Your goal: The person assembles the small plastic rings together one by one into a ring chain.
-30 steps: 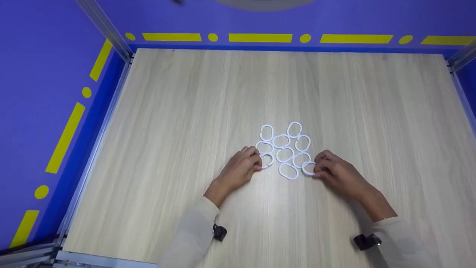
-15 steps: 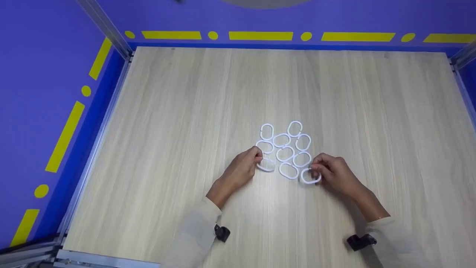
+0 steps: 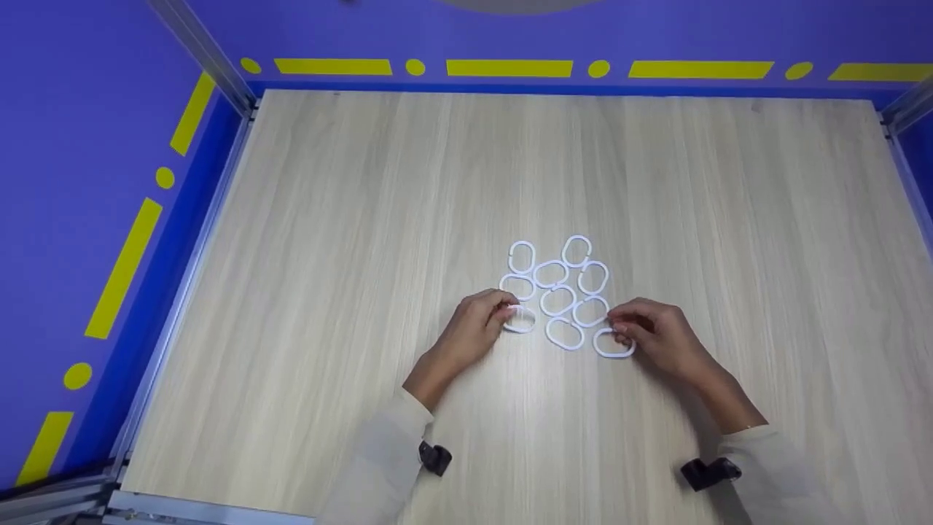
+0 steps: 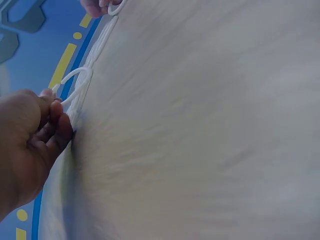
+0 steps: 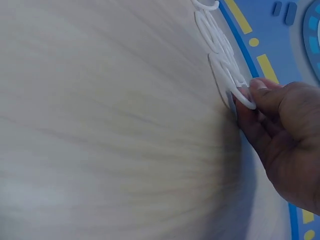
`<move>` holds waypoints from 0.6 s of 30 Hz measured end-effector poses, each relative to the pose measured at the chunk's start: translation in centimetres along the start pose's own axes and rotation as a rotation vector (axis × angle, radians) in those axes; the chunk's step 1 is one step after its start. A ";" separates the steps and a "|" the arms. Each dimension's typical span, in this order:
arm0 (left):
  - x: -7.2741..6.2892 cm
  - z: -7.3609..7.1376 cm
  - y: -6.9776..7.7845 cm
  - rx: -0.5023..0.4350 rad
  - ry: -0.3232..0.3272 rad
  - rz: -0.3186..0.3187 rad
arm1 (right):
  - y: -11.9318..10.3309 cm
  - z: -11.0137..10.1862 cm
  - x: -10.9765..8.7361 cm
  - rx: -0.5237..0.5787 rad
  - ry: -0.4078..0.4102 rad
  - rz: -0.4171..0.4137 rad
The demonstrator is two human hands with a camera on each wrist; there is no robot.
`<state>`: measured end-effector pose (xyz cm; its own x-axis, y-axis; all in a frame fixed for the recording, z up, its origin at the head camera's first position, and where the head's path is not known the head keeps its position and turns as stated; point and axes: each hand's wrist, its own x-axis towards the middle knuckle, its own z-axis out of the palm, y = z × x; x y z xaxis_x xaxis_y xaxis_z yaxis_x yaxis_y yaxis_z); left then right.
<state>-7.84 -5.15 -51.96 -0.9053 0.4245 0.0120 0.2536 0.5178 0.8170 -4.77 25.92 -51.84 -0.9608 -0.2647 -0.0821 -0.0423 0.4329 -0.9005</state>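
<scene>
My left hand [image 3: 470, 329] pinches a white oval shower curtain ring [image 3: 519, 332] between thumb and fingers. In the left wrist view this curtain ring [image 4: 89, 80] is tilted up off the table, with a gap in its loop near the fingertips. My right hand [image 3: 667, 337] pinches a second curtain ring [image 3: 614, 356] by its upper side. The right wrist view shows that curtain ring [image 5: 240, 97] slanting from the fingertips, partly in front of other rings. Several more white rings lie flat in a close cluster between the hands, among them a middle ring [image 3: 565, 348].
The pale wood-grain table [image 3: 379, 182] spreads around the cluster. A blue wall [image 3: 510, 36] with yellow marks stands along the back, and another blue wall [image 3: 65, 182] along the left. Black wrist mounts [image 3: 436, 459] sit on both sleeves.
My left hand has tilted its ring up from the table. My right hand has drawn its ring toward me, off the neighbouring ring it overlapped. The other rings lie as before.
</scene>
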 end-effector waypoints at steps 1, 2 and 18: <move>0.0 -0.1 0.0 -0.007 0.003 -0.002 | 0.1 0.0 0.0 0.007 0.010 -0.014; 0.0 -0.1 0.0 -0.015 0.008 -0.006 | 0.2 0.0 -0.1 0.015 0.015 -0.026; 0.2 0.0 0.7 -0.082 0.051 0.004 | -0.8 -0.7 -0.1 0.128 -0.048 0.132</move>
<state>-7.81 -4.70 -51.38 -0.9210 0.3871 0.0433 0.2307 0.4527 0.8613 -4.79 26.17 -50.82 -0.9414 -0.2548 -0.2208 0.1215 0.3546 -0.9271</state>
